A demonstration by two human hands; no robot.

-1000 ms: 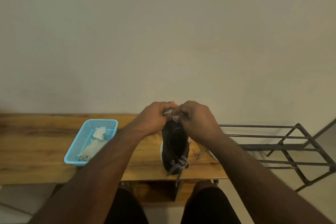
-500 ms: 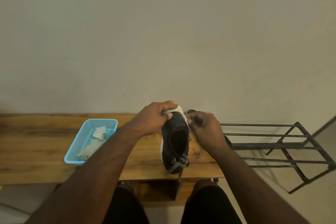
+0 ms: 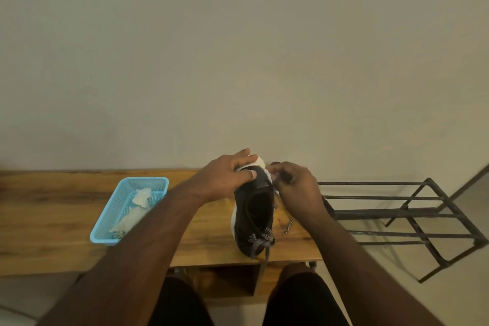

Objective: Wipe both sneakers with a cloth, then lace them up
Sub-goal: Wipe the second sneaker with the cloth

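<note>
A black sneaker point(image 3: 252, 216) with a white sole stands on the wooden table point(image 3: 53, 209), heel toward me and toe pointing at the wall. My left hand point(image 3: 225, 177) grips its toe from the left. My right hand point(image 3: 296, 188) is closed beside the toe on the right, pinching what looks like a lace; the fingertips are hard to make out. A speckled lace point(image 3: 260, 241) is bunched at the heel end and dangles over the table's front edge. A second lace end point(image 3: 289, 226) lies on the table by my right wrist. Behind my right wrist shows a dark sliver, perhaps the other sneaker point(image 3: 326, 205).
A light blue plastic basket point(image 3: 105, 230) with a white cloth point(image 3: 135, 209) in it sits on the table to the left. A dark metal rack point(image 3: 412, 212) stands right of the table. A plain wall rises behind. My knees are below the table's front edge.
My hands, which met over the toe a second ago, have parted. The right hand moved to the right side of the toe. The left hand stays on the toe.
</note>
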